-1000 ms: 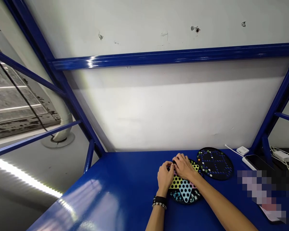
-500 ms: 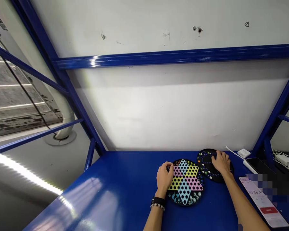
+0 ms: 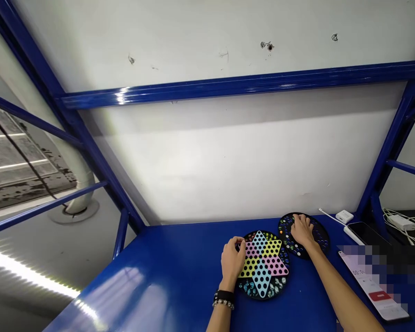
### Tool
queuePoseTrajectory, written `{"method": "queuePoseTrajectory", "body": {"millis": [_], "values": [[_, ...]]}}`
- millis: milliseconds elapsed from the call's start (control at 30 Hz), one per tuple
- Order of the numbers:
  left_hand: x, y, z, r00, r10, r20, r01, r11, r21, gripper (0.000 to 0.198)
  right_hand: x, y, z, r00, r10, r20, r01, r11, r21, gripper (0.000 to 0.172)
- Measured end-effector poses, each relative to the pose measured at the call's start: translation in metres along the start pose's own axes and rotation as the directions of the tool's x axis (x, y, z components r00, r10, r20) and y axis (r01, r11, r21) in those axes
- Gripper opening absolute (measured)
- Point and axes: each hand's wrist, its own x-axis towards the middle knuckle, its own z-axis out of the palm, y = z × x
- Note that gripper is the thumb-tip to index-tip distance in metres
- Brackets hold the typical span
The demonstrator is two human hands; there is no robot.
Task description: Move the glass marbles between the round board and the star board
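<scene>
A round Chinese checkers board (image 3: 262, 272) lies on the blue tabletop, with a pink, yellow and light-blue star of holes. Glass marbles fill the black compartments around the star. My left hand (image 3: 232, 260) is closed at its upper-left rim, fingers curled and thumb against the edge. Just behind and to the right is a round black board (image 3: 320, 235) with blue-edged pits and several small marbles. Over its far middle, my right hand (image 3: 302, 230) reaches down with bent fingers drawn together. Its fingertips are partly hidden, and anything in them is too small to make out.
On the right lie a phone with a lit screen (image 3: 383, 295), a dark phone (image 3: 366, 233), a white charger (image 3: 344, 216) and tangled white cables (image 3: 406, 223). A blue metal frame (image 3: 228, 87) and a white wall (image 3: 228, 161) stand behind the tabletop (image 3: 180, 258).
My right hand has moved left and toward the far edge of the black board. My left hand stays at the star board's rim. The whole view has shifted slightly.
</scene>
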Motion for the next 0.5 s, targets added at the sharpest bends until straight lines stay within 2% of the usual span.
{"method": "queuePoseTrajectory", "body": {"millis": [233, 500], "values": [[0.0, 0.0, 0.001, 1.0, 0.0, 0.013, 0.0, 1.0, 0.003, 0.033, 0.0, -0.015, 0.001, 0.998, -0.054, 0.024, 0.053, 0.997, 0.06, 0.036], [-0.001, 0.0, 0.0, 1.0, 0.011, 0.005, -0.012, 1.0, 0.015, 0.034, -0.005, -0.023, -0.002, 0.979, -0.192, 0.062, 0.181, 0.971, 0.154, 0.03]]}}
